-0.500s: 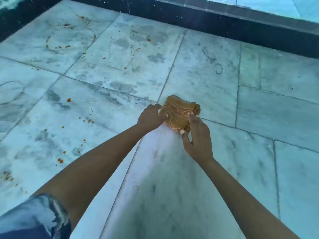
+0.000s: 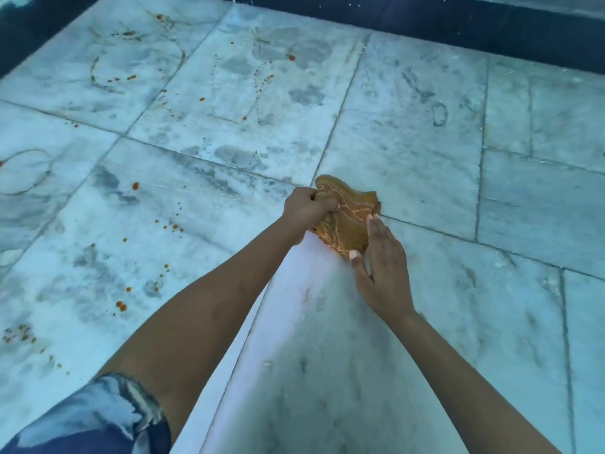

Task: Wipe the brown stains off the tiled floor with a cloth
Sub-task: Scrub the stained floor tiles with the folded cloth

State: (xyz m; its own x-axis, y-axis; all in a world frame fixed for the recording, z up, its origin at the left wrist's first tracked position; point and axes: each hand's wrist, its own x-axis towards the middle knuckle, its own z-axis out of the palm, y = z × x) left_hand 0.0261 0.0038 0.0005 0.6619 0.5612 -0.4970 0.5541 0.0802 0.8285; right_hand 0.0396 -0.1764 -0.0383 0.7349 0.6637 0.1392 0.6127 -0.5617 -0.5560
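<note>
A brown-orange cloth (image 2: 347,217) with pale wavy lines lies bunched on the marble tiled floor (image 2: 425,158) at the centre. My left hand (image 2: 306,208) grips its left edge with closed fingers. My right hand (image 2: 381,257) rests with flat fingers against the cloth's right side, thumb at its near corner. Small brown-orange stains (image 2: 170,226) dot the tiles to the left, with more spots (image 2: 121,305) nearer me and others (image 2: 291,57) far back.
A dark raised border (image 2: 458,24) runs along the far edge of the floor. Grey smudges and curved marks cover the left and far tiles. A patterned blue-white sleeve (image 2: 91,417) shows at the bottom left.
The cloth has gone from a folded rectangle to a more bunched, spread shape. My left hand has closed tighter on its edge, and my right hand has flattened beside it.
</note>
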